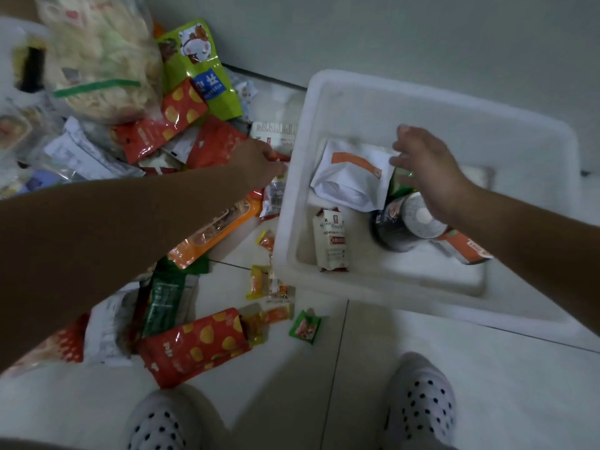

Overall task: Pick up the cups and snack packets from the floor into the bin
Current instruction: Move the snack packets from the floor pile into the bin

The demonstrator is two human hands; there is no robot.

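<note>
A white bin stands on the floor at the right. Inside lie a white packet with an orange stripe, a small white and red packet, a dark cup on its side and an orange-labelled packet. My right hand hovers over the bin with fingers relaxed, its fingertips at the white packet's corner. My left hand reaches into the heap of packets left of the bin and its fingers curl on a red packet; the hold is partly hidden.
Snack packets cover the floor at the left: a green bag, red bags with yellow dots, an orange packet, a big clear bag of crisps, small sweets. My two slippers are at the bottom.
</note>
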